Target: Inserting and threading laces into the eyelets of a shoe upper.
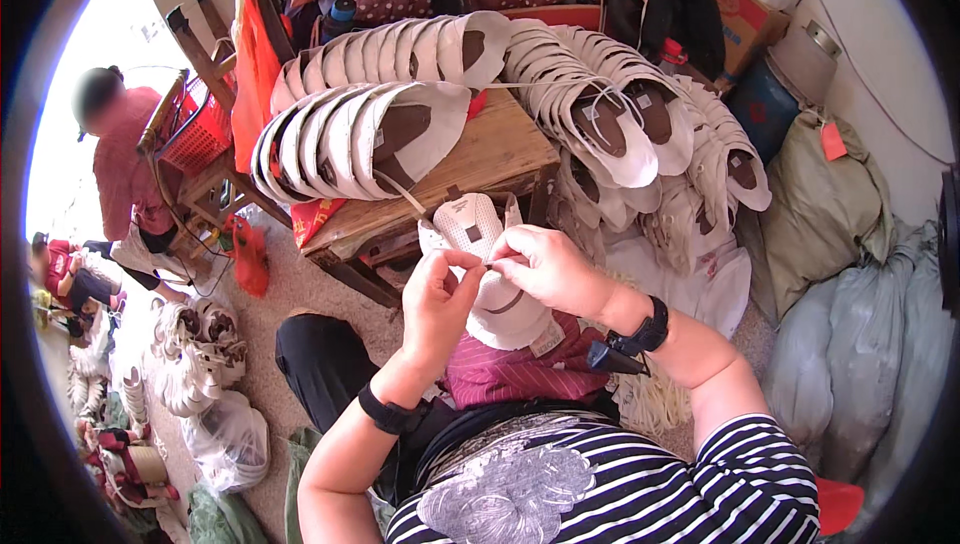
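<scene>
A white shoe upper (505, 319) rests over my lap, its perforated tongue (468, 222) pointing away from me. My left hand (436, 304) is closed in a pinch above the middle of the upper. Facing it, my right hand (552, 269) pinches too, and the fingertips of both hands meet. What lies between them is too small and covered to make out. Beneath the upper, a dark red striped cloth (510, 369) covers my lap. A dark blue object (610, 356) sits by my right wrist.
Ahead stands a wooden stool (490, 149) bearing nested rows of white shoe uppers (340, 139). More stacked uppers (600, 114) hang to its right. Full sacks (850, 354) line the right side. At left are piled uppers (195, 354), a red basket (197, 129) and a seated person (130, 159).
</scene>
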`<state>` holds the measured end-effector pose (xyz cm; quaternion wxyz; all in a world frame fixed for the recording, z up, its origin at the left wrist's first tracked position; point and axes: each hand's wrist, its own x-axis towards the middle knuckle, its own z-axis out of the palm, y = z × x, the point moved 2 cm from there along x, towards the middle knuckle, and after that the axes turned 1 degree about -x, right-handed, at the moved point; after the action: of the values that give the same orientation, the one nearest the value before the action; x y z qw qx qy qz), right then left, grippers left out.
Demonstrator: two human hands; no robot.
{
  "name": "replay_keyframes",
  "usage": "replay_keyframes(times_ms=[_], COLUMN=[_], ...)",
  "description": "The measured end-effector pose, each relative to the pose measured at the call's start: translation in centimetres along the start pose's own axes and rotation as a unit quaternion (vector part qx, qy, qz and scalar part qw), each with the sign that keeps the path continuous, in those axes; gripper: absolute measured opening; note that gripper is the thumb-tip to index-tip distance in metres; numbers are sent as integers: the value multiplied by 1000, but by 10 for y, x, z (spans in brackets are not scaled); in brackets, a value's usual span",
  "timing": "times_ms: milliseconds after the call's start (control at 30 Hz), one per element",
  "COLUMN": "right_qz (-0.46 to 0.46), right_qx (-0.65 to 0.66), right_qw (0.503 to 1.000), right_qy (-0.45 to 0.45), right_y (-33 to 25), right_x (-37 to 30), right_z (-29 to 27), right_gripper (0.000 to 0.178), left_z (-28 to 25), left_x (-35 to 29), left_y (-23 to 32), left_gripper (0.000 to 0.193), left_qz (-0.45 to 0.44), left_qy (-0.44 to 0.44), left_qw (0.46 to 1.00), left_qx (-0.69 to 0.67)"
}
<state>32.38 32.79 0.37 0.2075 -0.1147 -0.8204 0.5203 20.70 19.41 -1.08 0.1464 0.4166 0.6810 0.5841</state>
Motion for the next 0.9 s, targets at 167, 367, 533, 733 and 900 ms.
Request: replay_keyframes(times_ms=[167,367,533,733,900], right_qz=[-19,-63,-95,-58,-52], right_qx=[-217,-282,-296,-288,-178], right_qw=[976,957,950,956,979], right_qy=[21,22,27,-21,-82], right_y=[2,1,-3,0,2], right_x=[-5,0,4,7,12], right_z=[-11,-2,0,-3,-8], right_gripper=[10,10,9,13,9], left_z=[-2,1,1,1,3], left_x=[-11,-11,-12,-12,-13], left_y=[-15,-14,-18,-18,-16], left_gripper=[21,28,30,30,33], left_qz=[3,13,10,22,15], left_qy=[-36,-53,-60,-65,-65], left_qw=[997,997,996,995,996], left_qx=[70,63,58,72,67])
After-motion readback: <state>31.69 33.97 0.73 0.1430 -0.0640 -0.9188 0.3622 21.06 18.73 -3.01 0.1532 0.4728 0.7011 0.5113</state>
